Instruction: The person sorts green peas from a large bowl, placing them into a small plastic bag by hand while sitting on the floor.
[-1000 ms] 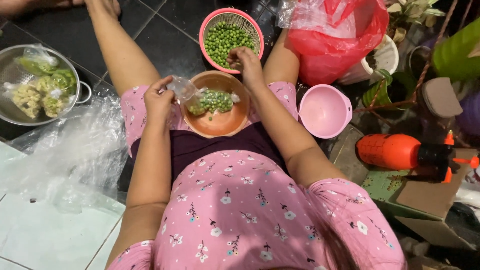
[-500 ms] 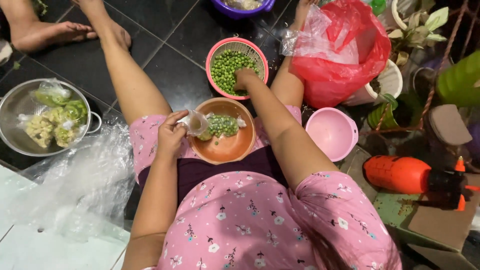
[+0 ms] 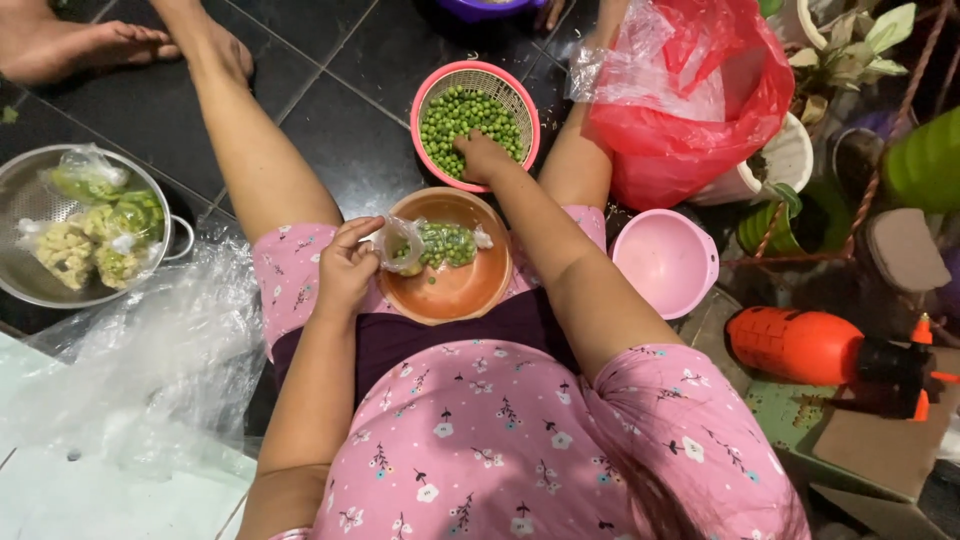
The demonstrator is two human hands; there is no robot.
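Note:
I sit on a dark tiled floor with an orange bowl (image 3: pixel 455 290) between my legs. My left hand (image 3: pixel 347 265) holds the mouth of a small clear plastic bag of green peas (image 3: pixel 440 243) that lies across the bowl. My right hand (image 3: pixel 483 157) reaches into a pink basket (image 3: pixel 430 95) full of green peas (image 3: pixel 465 115) and its fingers rest curled in the peas. A few loose peas lie in the orange bowl.
An empty pink bowl (image 3: pixel 668 262) stands right of my leg. A red plastic bag (image 3: pixel 700 95) sits behind it. A metal colander (image 3: pixel 30 200) with bagged vegetables (image 3: pixel 95 225) is at left, crumpled clear plastic (image 3: pixel 140 370) below it. An orange spray bottle (image 3: pixel 800 345) and plant pots (image 3: pixel 790 165) are at right. Another person's foot (image 3: pixel 80 45) is at top left.
My right hand has stayed at the pink basket and now digs into the peas. The view has shifted so the bowls sit lower in frame. My left hand still holds the bag.

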